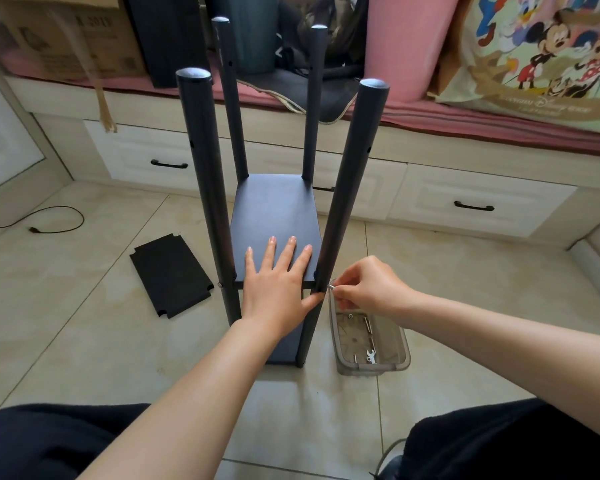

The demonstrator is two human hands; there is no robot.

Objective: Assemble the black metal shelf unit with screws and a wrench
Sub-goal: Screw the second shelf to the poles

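Shelf unit [274, 209] stands on the tiled floor [118, 341] with four posts up. Left hand [274, 285] lies flat, fingers straight, on the shelf board, thumb against the near right post [347, 188]. Right hand [371, 289] pinches a screw [330, 287] at that post. Wrench [370, 356] lies in the tray [400, 344] beside the unit. Spare panel [170, 273] lies left.

Left hand [277, 285] flat, right hand [368, 285] pinching.

My single head-worn wide-angle camera looks forward and steeply down, close above the black metal four-post shelf unit [274, 216] on the pale tiled floor [84, 341].
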